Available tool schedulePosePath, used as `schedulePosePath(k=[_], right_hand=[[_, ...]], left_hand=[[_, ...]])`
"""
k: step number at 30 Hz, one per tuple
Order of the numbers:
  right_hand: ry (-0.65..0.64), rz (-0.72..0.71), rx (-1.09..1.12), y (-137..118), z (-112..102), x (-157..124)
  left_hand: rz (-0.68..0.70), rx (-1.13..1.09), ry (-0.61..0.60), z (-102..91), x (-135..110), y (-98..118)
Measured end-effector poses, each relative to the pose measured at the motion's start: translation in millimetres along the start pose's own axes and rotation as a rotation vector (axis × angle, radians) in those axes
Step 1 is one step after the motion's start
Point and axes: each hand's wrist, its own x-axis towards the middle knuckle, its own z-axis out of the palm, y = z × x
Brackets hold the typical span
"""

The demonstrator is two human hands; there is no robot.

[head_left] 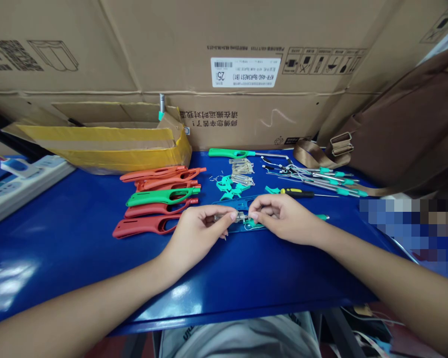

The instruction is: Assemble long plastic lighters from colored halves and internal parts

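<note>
Between thumb and fingers, my left hand point(199, 231) grips a small clear lighter fuel tank point(241, 217). My right hand point(278, 216) is closed in a pinch at the tank's right end; its fingers hide what they hold. Below the fingertips lie a blue lighter shell half point(237, 203) and a teal part with a thin white wire point(254, 224). Just beyond are several loose teal plastic parts point(229, 188) and a small pile of clear tanks point(242, 166). A yellow and black screwdriver point(296, 193) lies past my right hand.
Red, orange and green lighter shells point(155, 224) are stacked at left. A green lighter point(229, 152) lies at the back. Wired metal rods point(338, 181) sit at right near a brown bag point(406, 129). A yellow-taped box point(134, 141) and power strip point(26, 186) stand left; a large carton point(153, 44) closes the back.
</note>
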Motion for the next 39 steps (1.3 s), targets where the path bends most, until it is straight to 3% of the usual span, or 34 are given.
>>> schedulePosePath(k=[9,39], right_hand=[[-0.051,0.089,0.033,-4.2,-4.0,-3.9],[-0.03,0.023,0.027,-0.1,1.7,-0.1]], left_hand=[[-0.026,-0.003,-0.012,0.6,0.7,0.9],[0.006,-0.025,0.012,3.3,1.2,-6.8]])
